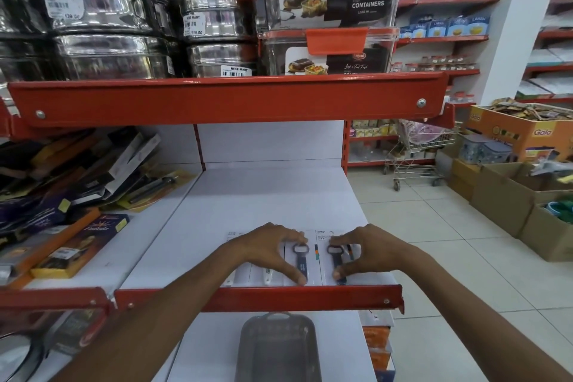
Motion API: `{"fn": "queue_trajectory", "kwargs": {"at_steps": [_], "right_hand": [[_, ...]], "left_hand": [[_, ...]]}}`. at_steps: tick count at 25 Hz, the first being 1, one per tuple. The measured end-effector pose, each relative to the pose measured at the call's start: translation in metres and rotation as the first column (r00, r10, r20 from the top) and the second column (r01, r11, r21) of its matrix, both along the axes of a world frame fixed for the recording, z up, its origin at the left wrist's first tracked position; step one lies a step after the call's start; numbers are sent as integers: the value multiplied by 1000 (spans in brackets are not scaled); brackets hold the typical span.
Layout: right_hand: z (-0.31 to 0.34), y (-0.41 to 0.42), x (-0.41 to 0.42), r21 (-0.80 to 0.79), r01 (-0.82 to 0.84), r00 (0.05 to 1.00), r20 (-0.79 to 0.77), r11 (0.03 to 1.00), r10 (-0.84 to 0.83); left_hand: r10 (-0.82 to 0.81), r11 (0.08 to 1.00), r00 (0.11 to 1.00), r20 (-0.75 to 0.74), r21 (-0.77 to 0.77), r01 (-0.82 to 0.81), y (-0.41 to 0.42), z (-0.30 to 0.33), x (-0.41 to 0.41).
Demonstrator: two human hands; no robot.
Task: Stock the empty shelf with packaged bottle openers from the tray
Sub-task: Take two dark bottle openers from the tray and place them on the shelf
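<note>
Several packaged bottle openers on white cards lie side by side along the front of the white shelf [263,195]. My left hand [269,246] rests over one dark-handled opener pack [302,260], fingers at its top and thumb at its bottom edge. My right hand [364,253] pinches the neighbouring pack [336,257] the same way, at the far right of the row. Two more packs with white handles [266,276] show under my left wrist. The grey plastic tray [277,347] sits on the shelf below and looks empty.
The red shelf lip [257,298] runs just in front of the packs. Boxed knives and kitchen tools [77,183] fill the bay to the left. Steel tins and container boxes [328,3] stand above. Cardboard boxes [508,195] and a trolley [415,152] stand in the aisle to the right.
</note>
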State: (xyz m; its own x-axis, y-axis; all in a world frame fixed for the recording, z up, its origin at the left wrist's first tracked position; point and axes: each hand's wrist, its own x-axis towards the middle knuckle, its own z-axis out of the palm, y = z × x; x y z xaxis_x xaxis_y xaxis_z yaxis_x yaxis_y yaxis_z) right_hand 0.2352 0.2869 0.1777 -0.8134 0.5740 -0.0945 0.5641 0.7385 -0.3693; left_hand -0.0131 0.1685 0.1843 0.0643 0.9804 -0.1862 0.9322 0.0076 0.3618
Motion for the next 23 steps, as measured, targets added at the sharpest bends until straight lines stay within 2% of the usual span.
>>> {"fn": "queue_trajectory", "kwargs": {"at_steps": [11,14,16,19,23], "right_hand": [[1,-3,-3,-9,3,999,38,1000,-3],[0,-12,-11,-26,31,999,-30,999,-32],[-1,-24,-24,-9,21,996,-84,1000,-22],[-2,-40,-45,42,-43,999,-24,998,44],[0,-45,-54,-9,-67,998,5,998,67]], "left_hand": [[-13,1000,1000,-20,-15,13,-4,-2,2],[31,999,999,35,5,-32,-13,4,-17],[58,998,998,-2,13,-58,-21,9,-36],[74,996,996,-47,-43,-76,-33,3,-50],[65,998,998,-14,-25,-65,-38,-7,-47]]}}
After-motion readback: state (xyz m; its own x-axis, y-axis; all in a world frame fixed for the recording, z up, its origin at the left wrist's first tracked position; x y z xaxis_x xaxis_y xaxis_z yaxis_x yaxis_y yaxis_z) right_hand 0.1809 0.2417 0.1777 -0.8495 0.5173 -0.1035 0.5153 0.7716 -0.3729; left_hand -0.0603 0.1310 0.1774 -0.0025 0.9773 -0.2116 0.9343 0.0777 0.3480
